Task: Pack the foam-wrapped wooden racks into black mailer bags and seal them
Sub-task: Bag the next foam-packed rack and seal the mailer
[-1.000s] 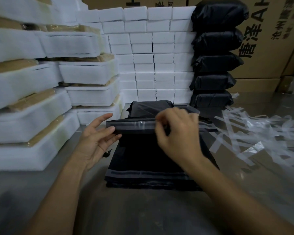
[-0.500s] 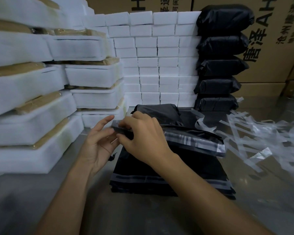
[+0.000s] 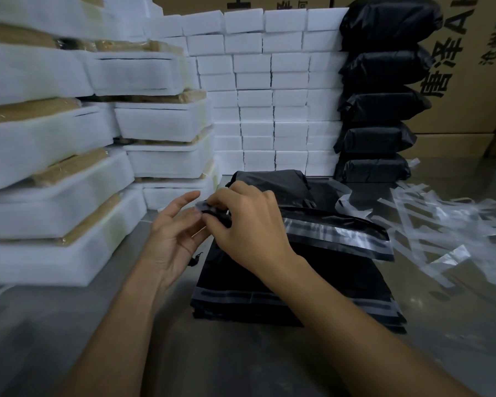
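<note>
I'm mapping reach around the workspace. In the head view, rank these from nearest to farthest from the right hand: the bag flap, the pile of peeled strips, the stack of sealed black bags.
1. bag flap: pinched at its left end by the right hand.
2. pile of peeled strips: to the right.
3. stack of sealed black bags: back right.

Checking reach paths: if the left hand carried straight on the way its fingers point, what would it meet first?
Left hand points up-right toward the mailer flap corner pinched by the right hand; likely that corner first, though depth is unclear.
</note>
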Available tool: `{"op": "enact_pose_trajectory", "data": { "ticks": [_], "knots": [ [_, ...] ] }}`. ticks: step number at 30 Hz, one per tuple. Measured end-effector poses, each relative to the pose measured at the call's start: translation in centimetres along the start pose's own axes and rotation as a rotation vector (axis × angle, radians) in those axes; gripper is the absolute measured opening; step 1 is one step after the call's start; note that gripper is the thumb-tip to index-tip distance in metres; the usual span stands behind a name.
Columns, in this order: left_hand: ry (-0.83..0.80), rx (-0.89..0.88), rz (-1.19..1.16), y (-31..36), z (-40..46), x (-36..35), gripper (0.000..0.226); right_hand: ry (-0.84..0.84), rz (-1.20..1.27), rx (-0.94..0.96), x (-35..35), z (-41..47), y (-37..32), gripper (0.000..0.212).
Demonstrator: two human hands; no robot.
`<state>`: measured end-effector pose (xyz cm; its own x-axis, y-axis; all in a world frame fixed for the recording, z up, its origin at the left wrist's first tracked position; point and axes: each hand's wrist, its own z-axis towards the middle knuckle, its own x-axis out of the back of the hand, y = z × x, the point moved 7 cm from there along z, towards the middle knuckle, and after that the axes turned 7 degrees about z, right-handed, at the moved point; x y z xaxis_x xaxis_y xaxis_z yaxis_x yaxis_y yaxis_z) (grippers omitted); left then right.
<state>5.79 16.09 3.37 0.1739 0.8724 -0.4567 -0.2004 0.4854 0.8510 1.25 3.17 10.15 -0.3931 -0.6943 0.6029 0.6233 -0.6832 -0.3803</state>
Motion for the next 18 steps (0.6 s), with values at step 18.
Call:
{"op": "enact_pose_trajectory", "data": {
  "ticks": [18],
  "knots": [
    [0.058,-0.05,0.119,-0.2,0.4,0.1,0.038,0.17,0.382,-0.322,3.5,0.8,3.4,0.012]
  ]
}}
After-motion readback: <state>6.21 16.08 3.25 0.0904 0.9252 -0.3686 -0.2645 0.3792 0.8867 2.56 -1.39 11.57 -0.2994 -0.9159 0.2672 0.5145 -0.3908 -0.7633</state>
